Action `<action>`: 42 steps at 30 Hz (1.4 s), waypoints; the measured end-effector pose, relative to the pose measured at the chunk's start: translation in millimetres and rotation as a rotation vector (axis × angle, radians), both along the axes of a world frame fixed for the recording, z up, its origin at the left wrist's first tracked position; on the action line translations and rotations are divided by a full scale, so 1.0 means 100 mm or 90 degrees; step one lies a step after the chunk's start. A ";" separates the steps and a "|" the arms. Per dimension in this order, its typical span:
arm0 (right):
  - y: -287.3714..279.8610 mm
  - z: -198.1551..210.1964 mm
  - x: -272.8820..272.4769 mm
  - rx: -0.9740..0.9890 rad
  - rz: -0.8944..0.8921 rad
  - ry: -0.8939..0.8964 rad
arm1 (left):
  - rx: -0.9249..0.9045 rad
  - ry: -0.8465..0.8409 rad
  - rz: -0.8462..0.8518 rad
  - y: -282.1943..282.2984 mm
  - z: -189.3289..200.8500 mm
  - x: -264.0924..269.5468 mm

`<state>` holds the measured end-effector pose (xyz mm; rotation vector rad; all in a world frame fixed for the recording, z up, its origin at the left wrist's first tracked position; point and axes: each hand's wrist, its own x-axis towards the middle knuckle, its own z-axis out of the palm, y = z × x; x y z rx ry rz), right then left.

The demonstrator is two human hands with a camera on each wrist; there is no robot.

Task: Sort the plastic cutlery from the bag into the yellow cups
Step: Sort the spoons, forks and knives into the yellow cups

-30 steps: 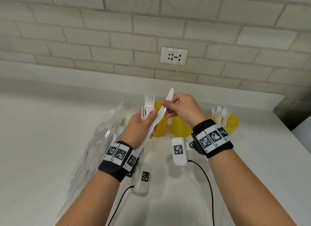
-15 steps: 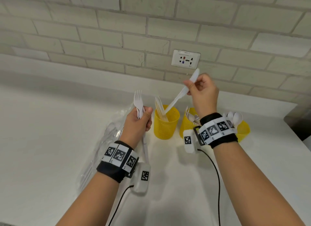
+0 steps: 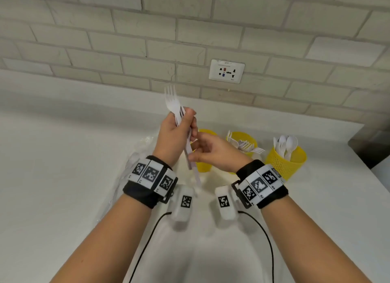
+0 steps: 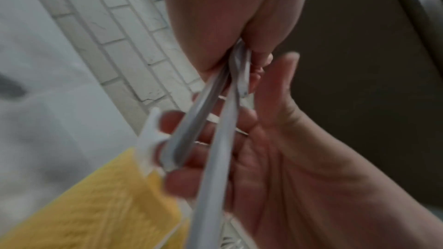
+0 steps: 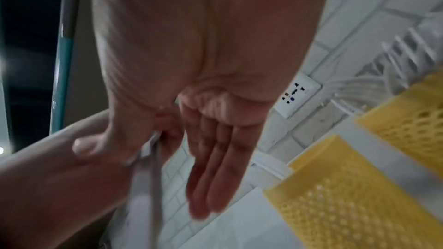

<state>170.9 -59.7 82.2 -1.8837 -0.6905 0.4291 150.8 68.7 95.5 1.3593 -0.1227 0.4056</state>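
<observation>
My left hand [image 3: 185, 119] grips two or three white plastic forks [image 3: 172, 101] upright above the counter, tines up, handles hanging below the fist. My right hand [image 3: 196, 149] reaches in from the right with straight fingers [image 5: 210, 168] lying against the handles [image 4: 215, 139]; no pinch shows. Three yellow mesh cups stand behind the hands. The left cup [image 3: 203, 167] is mostly hidden by them, the middle cup [image 3: 244, 136] holds forks, and the right cup [image 3: 282, 164] holds spoons. The clear plastic bag [image 3: 135, 156] with cutlery lies on the counter to the left.
The white counter [image 3: 63, 177] ends at a brick wall with a socket [image 3: 226, 71] behind the cups. A dark ledge [image 3: 371, 147] borders the counter at the far right. Cables run from both wrist units toward me.
My right hand let go of the white knife at the left cup and came back down to the fork handles. My left hand rose with the forks.
</observation>
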 end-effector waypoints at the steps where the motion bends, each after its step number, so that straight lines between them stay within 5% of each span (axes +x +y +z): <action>1: 0.00 0.00 -0.04 -0.003 0.031 0.026 | 0.003 -0.009 -0.010 -0.04 0.08 0.03; 7: -0.34 0.02 -0.03 -0.026 -0.055 -0.082 | 0.143 -0.107 0.037 -0.25 0.45 0.21; 12: -0.93 0.02 0.06 0.062 -0.217 -0.103 | 0.040 -0.169 -0.019 -0.48 0.65 0.39; 21: -1.83 0.16 0.36 0.284 -0.542 -0.225 | 0.100 -0.073 -0.097 -1.20 0.21 0.89; 27: -1.96 -0.32 0.51 0.146 -0.613 -0.137 | 0.198 0.024 -0.134 -1.31 -0.13 1.05; 32: -1.95 -0.50 0.46 0.050 -0.621 -0.227 | 0.270 0.104 -0.076 -1.27 -0.27 1.13; 38: -1.82 -0.60 0.48 -0.195 -0.621 -0.333 | 0.642 0.112 -0.108 -1.29 -0.28 1.13; 42: -1.78 -0.58 0.51 -0.201 -0.645 -0.301 | 0.688 0.181 -0.147 -1.30 -0.18 1.08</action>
